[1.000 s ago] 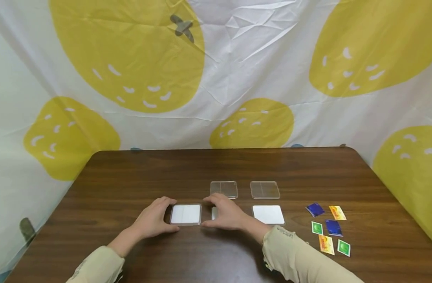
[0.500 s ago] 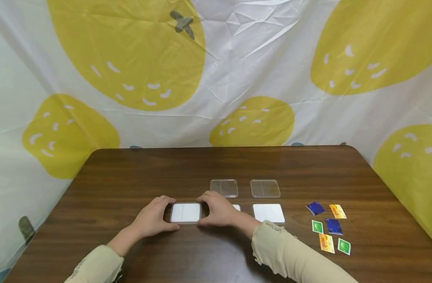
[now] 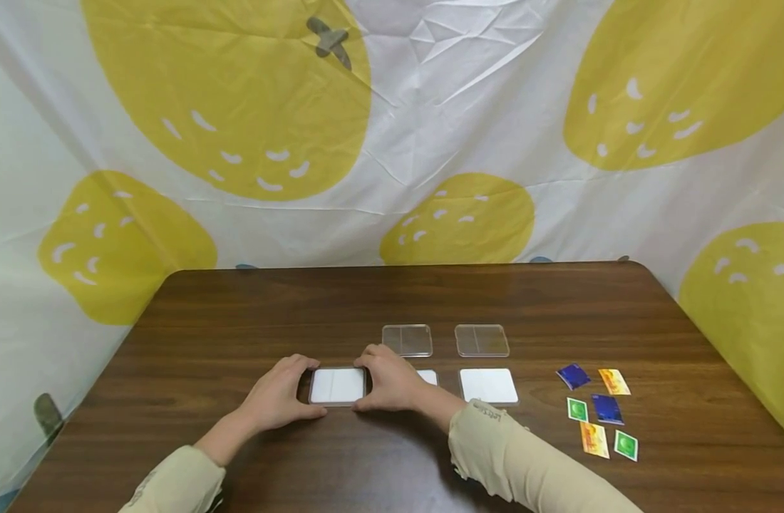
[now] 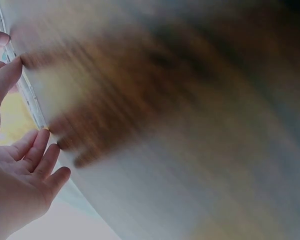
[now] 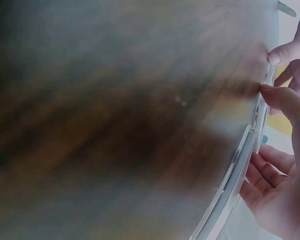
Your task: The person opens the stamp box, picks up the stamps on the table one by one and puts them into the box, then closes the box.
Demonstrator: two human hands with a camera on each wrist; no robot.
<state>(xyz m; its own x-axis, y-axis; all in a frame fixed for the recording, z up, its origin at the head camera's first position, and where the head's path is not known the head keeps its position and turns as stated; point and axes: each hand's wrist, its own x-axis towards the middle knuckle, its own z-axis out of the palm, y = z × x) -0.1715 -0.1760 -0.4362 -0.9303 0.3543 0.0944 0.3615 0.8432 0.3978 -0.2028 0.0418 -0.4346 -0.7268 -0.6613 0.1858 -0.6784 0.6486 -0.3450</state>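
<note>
A flat clear plastic case (image 3: 337, 386) with a white insert lies on the table, left of two others. My left hand (image 3: 278, 395) holds its left end, thumb at the near corner and fingers at the far corner. At the right end my right hand (image 3: 393, 383) holds it the same way. Both wrist views catch the case edge-on, low on the tabletop, with a thumb at its near side. Under my right wrist a second white-filled case (image 3: 428, 376) is mostly hidden. Farther right lies a third white-filled case (image 3: 488, 386).
Behind the cases lie two clear lids, a left lid (image 3: 408, 340) and a right lid (image 3: 482, 340). Small blue, orange and green cards, such as one blue card (image 3: 606, 410), are scattered at the right. A fruit-print cloth (image 3: 289, 235) hangs behind the table (image 3: 270, 306).
My right hand has moved left from beside the middle case onto the right end of the left case. The left hand and the case stay in place.
</note>
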